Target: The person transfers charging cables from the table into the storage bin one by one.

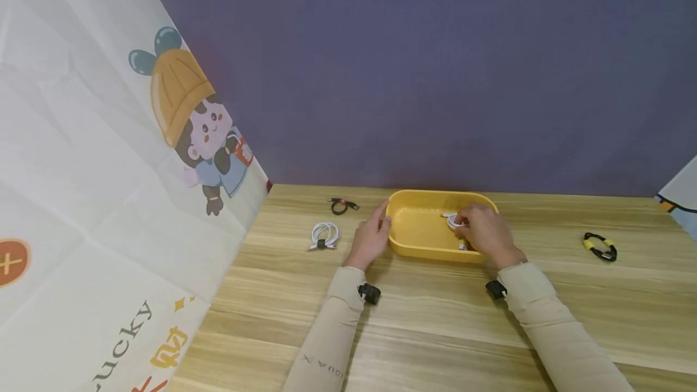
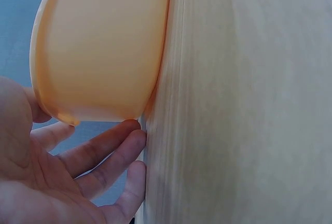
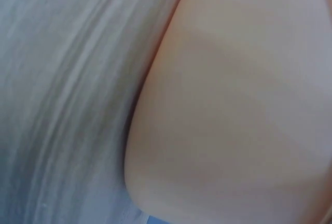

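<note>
A yellow plastic bin [image 1: 419, 253] stands on the wooden table. My left hand [image 1: 371, 238] rests against its left end; in the left wrist view the fingers [image 2: 104, 154] are spread loosely, fingertips touching the outer wall. Inside the bin's right part, my right hand [image 1: 486, 231] pinches a coiled white cable [image 1: 453, 221]. Below that hand a small white cable end [image 1: 463, 245] shows, the rest of it covered by the hand. In the right wrist view the bin's side wall [image 3: 233, 99] fills much of the picture and hides the fingers.
Left of the bin lie a small black cable with a red tie [image 1: 340, 205] and a coiled white cable with a black tie [image 1: 325, 236]. A black cable with yellow ties [image 1: 600, 247] lies far right. A dark blue panel [image 1: 435, 77] stands behind the table [image 1: 425, 313].
</note>
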Demonstrator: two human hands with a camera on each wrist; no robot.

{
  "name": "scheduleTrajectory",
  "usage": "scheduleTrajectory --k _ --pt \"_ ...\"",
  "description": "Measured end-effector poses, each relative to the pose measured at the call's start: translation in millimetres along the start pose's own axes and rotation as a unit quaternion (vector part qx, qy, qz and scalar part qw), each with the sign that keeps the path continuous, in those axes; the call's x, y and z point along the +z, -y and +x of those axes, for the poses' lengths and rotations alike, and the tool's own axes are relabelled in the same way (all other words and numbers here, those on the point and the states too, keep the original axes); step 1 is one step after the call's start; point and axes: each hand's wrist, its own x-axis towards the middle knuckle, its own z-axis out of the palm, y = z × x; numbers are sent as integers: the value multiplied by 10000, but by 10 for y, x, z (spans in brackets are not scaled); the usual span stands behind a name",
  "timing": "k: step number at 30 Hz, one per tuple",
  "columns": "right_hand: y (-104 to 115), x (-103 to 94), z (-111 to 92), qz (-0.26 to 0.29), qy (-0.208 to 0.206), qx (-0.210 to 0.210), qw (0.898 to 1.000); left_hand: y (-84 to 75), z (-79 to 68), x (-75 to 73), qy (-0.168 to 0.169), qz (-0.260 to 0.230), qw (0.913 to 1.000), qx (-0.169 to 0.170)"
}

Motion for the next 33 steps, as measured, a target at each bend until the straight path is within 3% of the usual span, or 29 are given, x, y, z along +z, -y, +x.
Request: scheduleTrajectory --k 10,22,33 --pt "3 7 -12 20 67 -199 9998 -2 6 -2 -5 -3 10000 28" --pt "-8 16 5 -111 233 -153 9996 3 -1 -2 46 -39 10000 45" --pt "1 23 -14 176 -28 -1 9998 8 5 -6 -22 -1 9999 105"
